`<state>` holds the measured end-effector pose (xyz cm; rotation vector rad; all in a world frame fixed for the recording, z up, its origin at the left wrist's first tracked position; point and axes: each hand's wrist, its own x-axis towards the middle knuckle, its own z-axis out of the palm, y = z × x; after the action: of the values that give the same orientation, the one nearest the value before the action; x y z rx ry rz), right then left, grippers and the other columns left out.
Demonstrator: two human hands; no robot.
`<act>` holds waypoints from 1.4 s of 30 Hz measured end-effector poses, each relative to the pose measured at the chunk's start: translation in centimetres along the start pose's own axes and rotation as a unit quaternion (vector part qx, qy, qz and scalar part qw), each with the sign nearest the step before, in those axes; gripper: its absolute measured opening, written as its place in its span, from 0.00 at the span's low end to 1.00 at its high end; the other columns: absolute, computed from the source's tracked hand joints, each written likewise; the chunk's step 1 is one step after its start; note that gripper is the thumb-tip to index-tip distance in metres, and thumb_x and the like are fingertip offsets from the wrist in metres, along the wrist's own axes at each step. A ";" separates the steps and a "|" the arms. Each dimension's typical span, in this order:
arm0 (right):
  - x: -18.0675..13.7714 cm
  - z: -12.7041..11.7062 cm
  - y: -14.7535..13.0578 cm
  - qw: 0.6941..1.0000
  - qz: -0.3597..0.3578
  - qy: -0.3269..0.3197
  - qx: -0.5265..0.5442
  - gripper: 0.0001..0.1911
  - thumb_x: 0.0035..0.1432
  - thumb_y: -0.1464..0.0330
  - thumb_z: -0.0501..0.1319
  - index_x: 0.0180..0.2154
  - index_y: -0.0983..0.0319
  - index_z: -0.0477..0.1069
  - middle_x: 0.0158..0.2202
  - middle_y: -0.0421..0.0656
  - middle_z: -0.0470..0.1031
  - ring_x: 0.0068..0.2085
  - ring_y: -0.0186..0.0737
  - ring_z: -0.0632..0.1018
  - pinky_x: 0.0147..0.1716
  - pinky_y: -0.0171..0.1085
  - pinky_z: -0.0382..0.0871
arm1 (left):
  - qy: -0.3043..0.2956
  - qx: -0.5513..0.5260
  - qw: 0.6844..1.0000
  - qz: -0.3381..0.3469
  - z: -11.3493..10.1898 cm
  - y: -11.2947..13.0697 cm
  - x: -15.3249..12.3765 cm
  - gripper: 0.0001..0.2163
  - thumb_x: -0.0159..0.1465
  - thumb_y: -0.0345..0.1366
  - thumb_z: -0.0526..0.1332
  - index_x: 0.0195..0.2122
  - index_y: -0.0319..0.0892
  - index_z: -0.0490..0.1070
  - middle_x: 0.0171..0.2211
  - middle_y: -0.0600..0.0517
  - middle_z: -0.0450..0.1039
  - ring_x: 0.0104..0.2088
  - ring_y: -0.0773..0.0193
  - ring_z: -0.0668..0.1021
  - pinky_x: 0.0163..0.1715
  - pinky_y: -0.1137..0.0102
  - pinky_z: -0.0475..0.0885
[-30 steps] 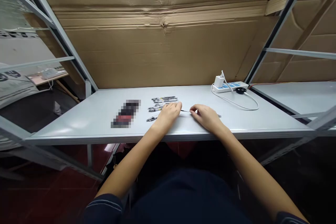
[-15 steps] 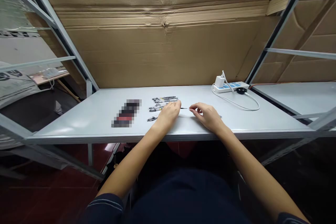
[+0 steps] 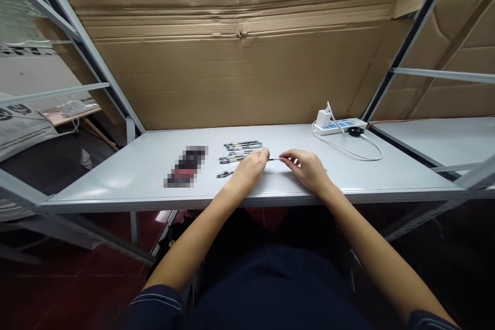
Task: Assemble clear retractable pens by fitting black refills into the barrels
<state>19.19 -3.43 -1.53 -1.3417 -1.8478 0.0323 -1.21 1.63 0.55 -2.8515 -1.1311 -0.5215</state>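
Note:
Both of my hands are over the middle of a grey metal table (image 3: pixel 127 175). My left hand (image 3: pixel 249 167) and my right hand (image 3: pixel 305 167) are closed in a pinch on the two ends of one thin dark pen part (image 3: pixel 274 159), held level just above the table. Several pens (image 3: pixel 242 147) lie in a row just beyond my left hand, and one more pen (image 3: pixel 224 174) lies at its left side. A small pale piece (image 3: pixel 324 170) shows on the table behind my right hand.
A blurred dark and red object (image 3: pixel 186 166) lies left of the pens. A white power strip (image 3: pixel 340 126) with a charger and a looping white cable (image 3: pixel 363 153) sits at the back right. Cardboard sheets (image 3: pixel 240 72) close off the back. Grey shelf struts stand on both sides.
My hands have lifted slightly and drawn a little closer together, with the thin part raised off the table between them.

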 end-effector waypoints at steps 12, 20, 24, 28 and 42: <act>0.0 0.0 0.1 1.000 0.000 -0.022 0.010 0.10 0.70 0.63 0.58 0.42 0.56 0.79 0.42 0.45 0.84 0.40 0.48 0.82 0.39 0.44 0.75 | 0.013 -0.017 1.000 0.019 0.5 -0.1 0.1 0.16 0.65 0.18 0.48 0.48 0.40 0.67 0.41 0.45 0.75 0.43 0.56 0.77 0.45 0.65 0.73; -0.2 0.3 0.4 0.997 0.022 -0.020 0.064 0.08 0.68 0.60 0.62 0.43 0.55 0.75 0.40 0.44 0.85 0.39 0.48 0.84 0.40 0.45 0.76 | 0.034 -0.055 0.995 0.080 0.8 -0.2 0.0 0.14 0.71 0.23 0.50 0.52 0.41 0.68 0.44 0.46 0.76 0.45 0.58 0.78 0.47 0.65 0.75; -0.2 0.1 0.4 0.994 0.037 -0.002 0.100 0.09 0.67 0.58 0.62 0.39 0.56 0.73 0.37 0.43 0.85 0.35 0.46 0.84 0.37 0.43 0.75 | 0.060 -0.057 0.991 0.105 1.3 -0.3 0.0 0.15 0.75 0.31 0.53 0.61 0.44 0.66 0.49 0.45 0.74 0.49 0.56 0.78 0.51 0.64 0.74; -0.2 -0.2 0.1 0.990 0.042 0.014 0.133 0.13 0.68 0.56 0.60 0.36 0.57 0.72 0.34 0.43 0.84 0.34 0.44 0.84 0.35 0.41 0.75 | 0.089 -0.059 0.987 0.120 1.6 -0.6 0.0 0.19 0.75 0.29 0.52 0.65 0.48 0.66 0.46 0.48 0.73 0.43 0.59 0.78 0.45 0.67 0.75; -0.1 -0.3 0.5 0.991 0.048 0.036 0.118 0.20 0.64 0.47 0.62 0.32 0.57 0.70 0.30 0.44 0.82 0.30 0.44 0.80 0.31 0.42 0.72 | 0.098 -0.068 0.985 0.126 1.4 -0.7 0.1 0.19 0.74 0.28 0.52 0.62 0.47 0.72 0.38 0.49 0.73 0.35 0.64 0.76 0.40 0.70 0.74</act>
<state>19.73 -3.45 -1.63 -1.2490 -1.6614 0.2431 -1.19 2.45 -0.83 -2.9136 -0.7176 -0.8657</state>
